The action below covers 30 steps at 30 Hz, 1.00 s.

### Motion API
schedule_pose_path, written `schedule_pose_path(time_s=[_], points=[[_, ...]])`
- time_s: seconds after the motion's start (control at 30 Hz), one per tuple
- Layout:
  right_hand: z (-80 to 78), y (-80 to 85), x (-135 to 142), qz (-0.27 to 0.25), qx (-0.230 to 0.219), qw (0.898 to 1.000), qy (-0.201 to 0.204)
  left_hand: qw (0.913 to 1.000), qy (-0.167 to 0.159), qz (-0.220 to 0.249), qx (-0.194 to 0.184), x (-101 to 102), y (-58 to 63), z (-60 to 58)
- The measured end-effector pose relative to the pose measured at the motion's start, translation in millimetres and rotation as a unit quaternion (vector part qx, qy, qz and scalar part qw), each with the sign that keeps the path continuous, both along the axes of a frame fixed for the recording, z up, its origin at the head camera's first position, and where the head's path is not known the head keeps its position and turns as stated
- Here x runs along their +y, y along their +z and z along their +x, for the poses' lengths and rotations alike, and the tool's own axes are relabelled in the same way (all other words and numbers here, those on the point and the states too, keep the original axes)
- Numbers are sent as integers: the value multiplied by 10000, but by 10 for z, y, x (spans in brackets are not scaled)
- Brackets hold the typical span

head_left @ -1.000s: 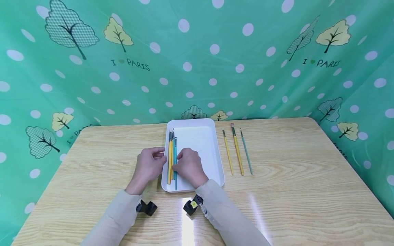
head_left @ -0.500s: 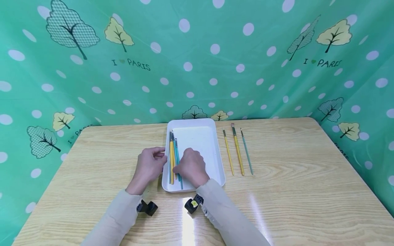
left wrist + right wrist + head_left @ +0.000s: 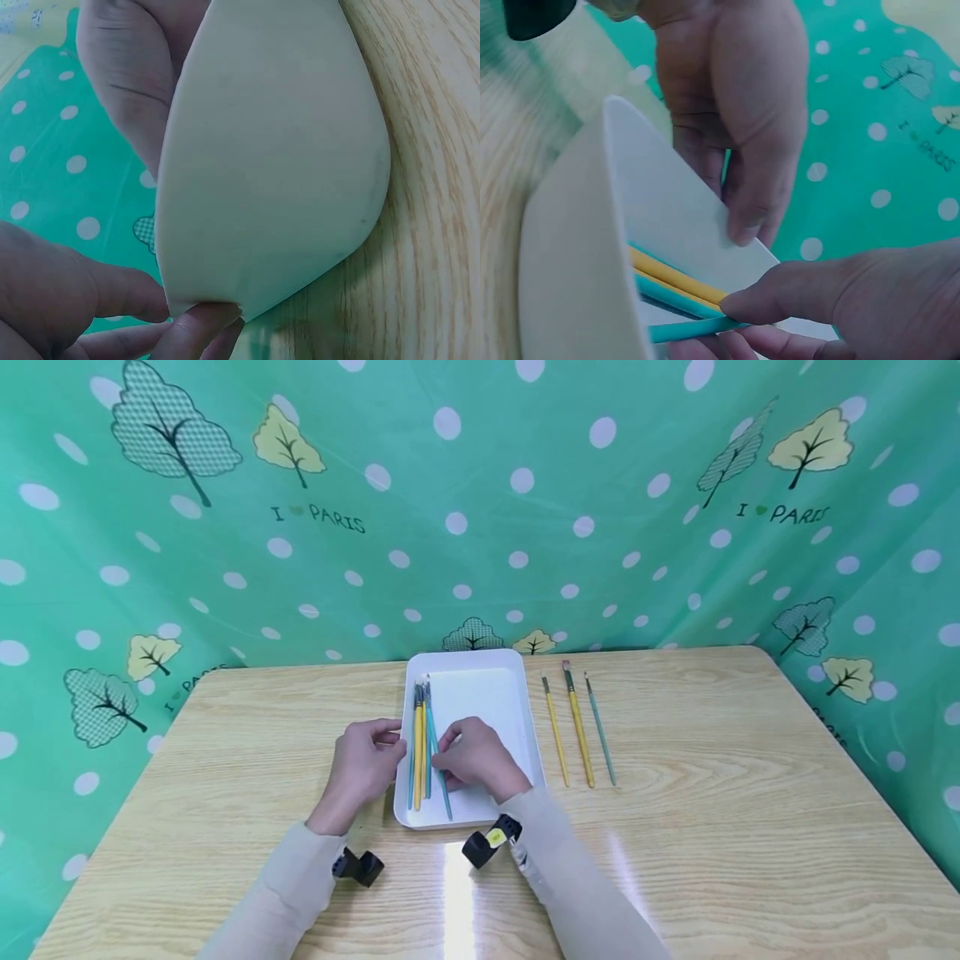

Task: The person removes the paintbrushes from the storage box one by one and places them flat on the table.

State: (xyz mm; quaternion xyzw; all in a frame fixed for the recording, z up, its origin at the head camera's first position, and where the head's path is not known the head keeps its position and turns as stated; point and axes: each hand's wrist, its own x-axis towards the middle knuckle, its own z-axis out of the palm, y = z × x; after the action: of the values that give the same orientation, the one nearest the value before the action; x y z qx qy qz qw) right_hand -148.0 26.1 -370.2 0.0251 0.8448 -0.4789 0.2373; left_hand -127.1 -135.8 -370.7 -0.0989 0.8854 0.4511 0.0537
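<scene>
A white rectangular tray (image 3: pixel 491 702) lies on the table with several yellow and teal paintbrushes (image 3: pixel 417 743) along its left side. My left hand (image 3: pixel 365 764) pinches the tray's left wall (image 3: pixel 277 150), thumb over the rim and fingers outside. Inside the tray, my right hand (image 3: pixel 476 756) pinches a teal paintbrush (image 3: pixel 694 328) between thumb and fingers. That brush slants beside the others, its handle end toward the tray's near edge. Parts of the bunch are hidden behind the hands.
Right of the tray, a thin yellow paintbrush (image 3: pixel 555 731), a thicker yellow paintbrush (image 3: pixel 578 727) and a teal paintbrush (image 3: pixel 601 731) lie apart on the wooden table (image 3: pixel 712 827). A green printed curtain (image 3: pixel 480 552) hangs behind the table.
My right hand has shifted slightly right and turned, with the teal brush's handle end swinging right. The brushes in the tray have shifted a little. My left hand stays on the rim.
</scene>
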Motion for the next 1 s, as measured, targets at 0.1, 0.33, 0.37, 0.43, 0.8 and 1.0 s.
schedule_pose_path(time_s=[0.1,0.33,0.37,0.43,0.8,1.0], points=[[-44,1,51,-231,-184,9996,23,10000,2,20,-28,1,1,1],[-132,24,152,-693,-319,9970,-122,10000,11,9,-7,7,-1,0],[-141,32,167,-766,-343,9964,-146,10000,16,2,3,7,-1,1],[-158,46,196,-887,-393,9951,-179,10000,27,-11,18,6,-2,2],[-227,93,332,-1311,-534,9897,-224,9999,86,-14,50,10,-10,4],[-249,105,401,-1384,-494,9888,-245,9999,121,45,-8,3,-3,4]])
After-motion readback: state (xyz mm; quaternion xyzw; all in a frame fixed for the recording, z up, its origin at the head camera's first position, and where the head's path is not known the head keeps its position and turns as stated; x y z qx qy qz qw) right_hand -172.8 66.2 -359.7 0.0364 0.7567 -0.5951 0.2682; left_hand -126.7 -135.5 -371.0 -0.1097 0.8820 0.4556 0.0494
